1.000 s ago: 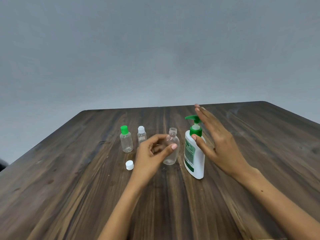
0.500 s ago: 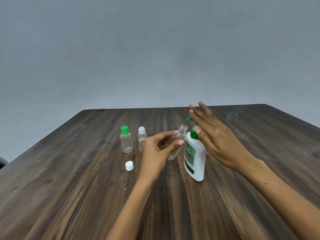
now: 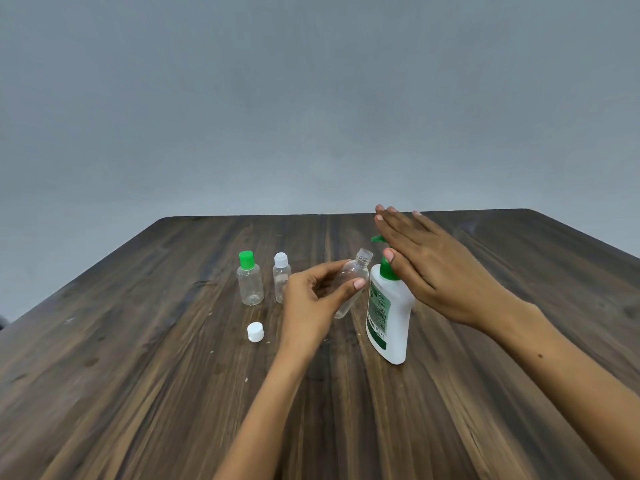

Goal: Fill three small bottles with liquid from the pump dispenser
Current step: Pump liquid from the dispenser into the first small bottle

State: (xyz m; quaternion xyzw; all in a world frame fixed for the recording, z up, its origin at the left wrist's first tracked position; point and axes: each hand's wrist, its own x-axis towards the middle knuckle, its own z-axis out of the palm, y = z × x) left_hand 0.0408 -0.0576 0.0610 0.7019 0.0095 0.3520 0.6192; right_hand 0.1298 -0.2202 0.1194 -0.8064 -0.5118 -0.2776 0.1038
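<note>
The small clear plastic bottle with no cap is tilted, its long axis leaning up and to the right so that its open threaded neck points toward the green spout of the white pump dispenser with the green label. It is held off the dark wooden table, just left of the dispenser, which stands upright. The left hand grasps this bottle round its body, thumb on the near side and fingers curled behind (the wrist comes up from below). The right hand lies flat with straight fingers over the pump head, thumb against the green collar. Left of the dispenser stand a clear bottle with a green cap and a clear bottle with a white cap, and nearer lies a loose white cap.
</note>
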